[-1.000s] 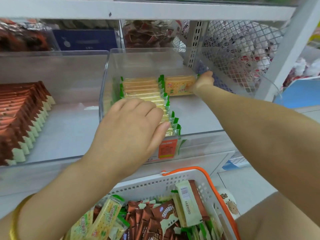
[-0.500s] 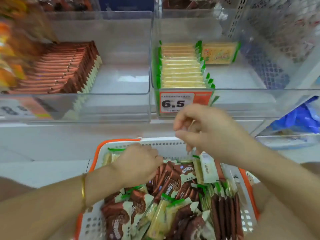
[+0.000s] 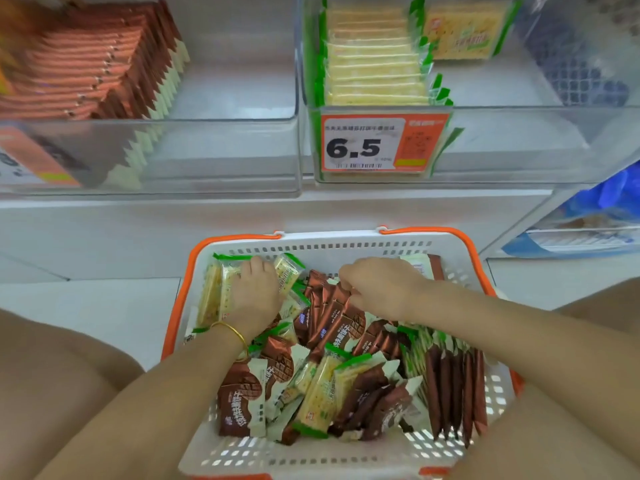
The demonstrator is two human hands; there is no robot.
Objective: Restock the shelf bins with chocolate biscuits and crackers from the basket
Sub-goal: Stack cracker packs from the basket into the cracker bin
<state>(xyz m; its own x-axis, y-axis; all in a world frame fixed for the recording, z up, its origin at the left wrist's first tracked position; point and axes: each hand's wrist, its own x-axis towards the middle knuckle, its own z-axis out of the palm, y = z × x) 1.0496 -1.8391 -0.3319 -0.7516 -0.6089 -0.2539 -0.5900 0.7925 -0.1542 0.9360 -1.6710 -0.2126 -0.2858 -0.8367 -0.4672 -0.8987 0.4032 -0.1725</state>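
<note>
Head camera: a white basket (image 3: pixel 346 241) with orange handles sits below the front edge of the shelf (image 3: pixel 242 209). It is piled with crackers (image 3: pixel 215 294) in yellow-and-green wrappers and chocolate biscuits (image 3: pixel 239 400) in brown-and-cream wrappers. Both hands are down inside it near its far rim. The left hand (image 3: pixel 254 292), with a gold bracelet (image 3: pixel 232 332) at the wrist, is in the far left corner. Its fingers are curled over the top of a clump of crackers standing on edge there, gripping them. The right hand (image 3: pixel 377 289) is just beside it, toward the middle of the far rim, with fingers bent and fingertips down among the chocolate biscuits; whether it pinches one I cannot tell. More chocolate biscuits stand in a tidy row along the basket's right wall, and loose packets of both kinds lie jumbled in the middle. On the shelf above, two clear bins stand side by side. The left bin (image 3: pixel 225 150) holds a slanted row of chocolate biscuits along its left side. The right bin (image 3: pixel 519 140) holds a row of crackers against its left wall, with one more packet facing the camera beside the row at the back. An orange price tag (image 3: pixel 381 143) reading 6.5 is fixed at its front left corner.
</note>
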